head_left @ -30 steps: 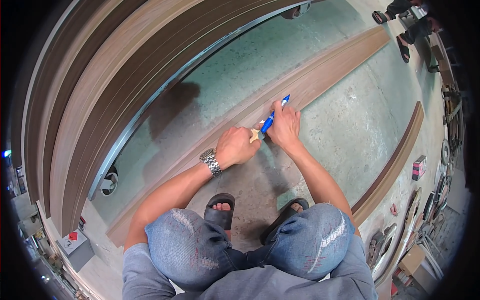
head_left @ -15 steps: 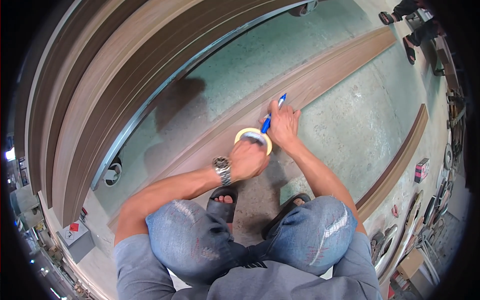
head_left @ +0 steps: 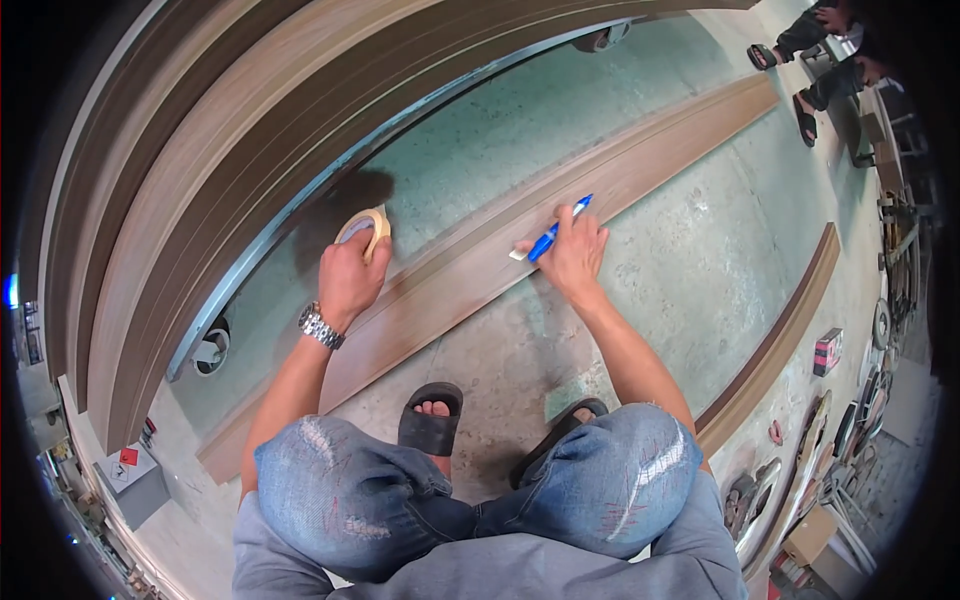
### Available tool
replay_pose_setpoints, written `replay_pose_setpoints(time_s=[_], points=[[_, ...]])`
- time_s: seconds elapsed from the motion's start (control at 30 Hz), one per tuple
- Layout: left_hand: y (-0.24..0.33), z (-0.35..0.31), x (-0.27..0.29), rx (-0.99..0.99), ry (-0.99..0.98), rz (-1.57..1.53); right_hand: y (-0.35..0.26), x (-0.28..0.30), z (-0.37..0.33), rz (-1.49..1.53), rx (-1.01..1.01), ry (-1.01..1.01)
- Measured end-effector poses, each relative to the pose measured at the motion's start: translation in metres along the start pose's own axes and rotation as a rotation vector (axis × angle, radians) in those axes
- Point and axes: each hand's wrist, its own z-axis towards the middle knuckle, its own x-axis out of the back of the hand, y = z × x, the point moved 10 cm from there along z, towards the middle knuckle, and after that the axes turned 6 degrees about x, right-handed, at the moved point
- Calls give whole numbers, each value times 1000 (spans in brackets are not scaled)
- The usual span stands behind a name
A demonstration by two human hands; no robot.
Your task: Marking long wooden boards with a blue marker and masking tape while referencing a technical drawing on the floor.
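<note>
My left hand (head_left: 348, 282), with a metal watch at its wrist, grips a cream roll of masking tape (head_left: 376, 232). It hangs just beyond the far edge of a long brown wood-grain board (head_left: 440, 290) that lies slantwise on the floor before me. Over the middle of this board, my right hand (head_left: 575, 252) holds a blue marker (head_left: 545, 243), its blue end pointing up and away. A small whitish scrap (head_left: 518, 254), perhaps tape, shows by the right fingertips; whether it is held or lies on the board I cannot tell.
Long brown boards (head_left: 190, 200) are stacked at the far left above a metal rail (head_left: 245, 265). Another board (head_left: 780, 335) lies at the right, near a small pink-and-black box (head_left: 827, 352). A person's sandalled foot (head_left: 805, 120) stands beyond the long board's far end.
My left hand has moved left and away from my right hand, carrying the tape roll with it. My right hand stays over the board with the marker; the whitish scrap now shows.
</note>
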Motion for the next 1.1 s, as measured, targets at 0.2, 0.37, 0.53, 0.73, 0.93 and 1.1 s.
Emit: replay_pose_setpoints(time_s=[0.2,0.37,0.53,0.73,0.93,1.1], points=[[-82,29,-17,93,191,253,67,47,-4,482,-194,263],[-128,40,-17,-112,278,340,24,-5,-13,1112,-394,9],[-95,10,-38,25,384,299,15,-29,-21,1072,-283,-101],[-51,-30,-53,-132,286,136,-2,-25,-26,851,-113,-8],[-53,-24,-60,-120,211,57,-7,-20,-22,761,-8,12],[-56,-22,-64,-99,190,35,-12,-19,-23,736,1,27]])
